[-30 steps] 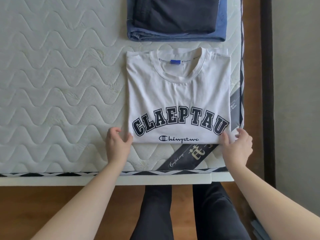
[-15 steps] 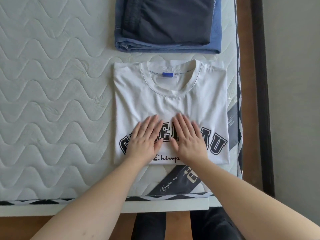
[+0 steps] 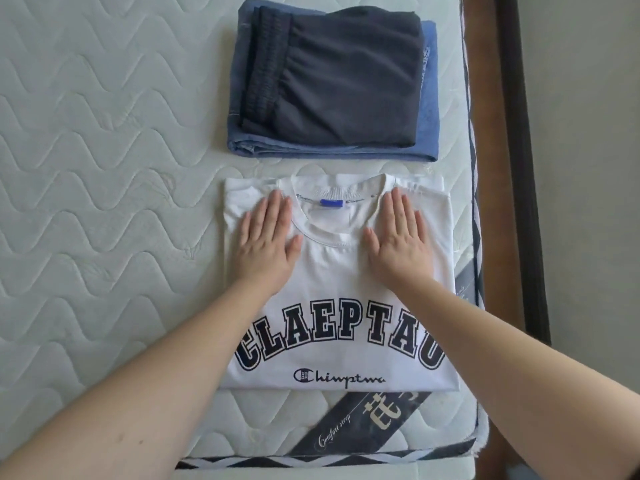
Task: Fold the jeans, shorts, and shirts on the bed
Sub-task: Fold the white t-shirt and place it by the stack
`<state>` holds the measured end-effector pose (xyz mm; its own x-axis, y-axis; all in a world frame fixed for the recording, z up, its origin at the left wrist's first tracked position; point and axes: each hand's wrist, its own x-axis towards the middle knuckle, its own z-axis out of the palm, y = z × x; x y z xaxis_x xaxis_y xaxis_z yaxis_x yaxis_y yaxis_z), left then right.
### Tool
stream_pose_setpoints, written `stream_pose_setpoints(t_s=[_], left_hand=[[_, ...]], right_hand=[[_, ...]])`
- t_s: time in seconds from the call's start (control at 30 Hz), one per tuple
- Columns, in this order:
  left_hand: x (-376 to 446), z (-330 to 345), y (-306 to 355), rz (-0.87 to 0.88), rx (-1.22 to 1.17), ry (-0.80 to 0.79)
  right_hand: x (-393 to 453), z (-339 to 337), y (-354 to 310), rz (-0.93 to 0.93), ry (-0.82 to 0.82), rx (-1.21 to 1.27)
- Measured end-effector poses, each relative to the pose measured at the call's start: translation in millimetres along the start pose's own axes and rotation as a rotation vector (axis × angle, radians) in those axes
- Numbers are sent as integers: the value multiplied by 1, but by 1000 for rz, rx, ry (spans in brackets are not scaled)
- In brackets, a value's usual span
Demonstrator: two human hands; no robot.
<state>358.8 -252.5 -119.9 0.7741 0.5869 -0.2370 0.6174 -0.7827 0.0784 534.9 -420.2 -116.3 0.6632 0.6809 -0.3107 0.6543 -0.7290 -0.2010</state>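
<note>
Both hands have slid up from the lettering to either side of the collar: left hand (image 3: 265,242) and right hand (image 3: 398,239) press flat, fingers straight, gripping nothing, on one folded white printed cotton T-shirt (image 3: 341,306). Beyond it, one folded dark grey shorts (image 3: 343,81) tops one folded blue jeans (image 3: 427,109) on the quilted white mattress (image 3: 104,168).

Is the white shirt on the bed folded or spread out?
Folded: the white shirt is a neat rectangle with no sleeves showing, and both hands lie flat on it.
</note>
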Motion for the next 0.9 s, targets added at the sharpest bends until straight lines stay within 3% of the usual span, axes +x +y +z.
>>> stream_pose_setpoints(t_s=[0.2,0.3,0.5,0.7,0.8,0.9], left_hand=[[22,9,-3,66,-1,53],[21,11,-9,0,-27,89],[23,9,-15,-98,-68,96],[11,9,-51,-85,-58,123],[2,8,-56,-156,-58,131],[-11,6,-43,-138,-72,155]], right_hand=[[28,-4,21,-203,9,-22],[34,-9,40,-247,6,-44],[36,-13,53,-153,40,-43],[28,-21,85,-21,23,-112],[19,-21,77,81,53,-84],[-7,-12,51,63,61,-39]])
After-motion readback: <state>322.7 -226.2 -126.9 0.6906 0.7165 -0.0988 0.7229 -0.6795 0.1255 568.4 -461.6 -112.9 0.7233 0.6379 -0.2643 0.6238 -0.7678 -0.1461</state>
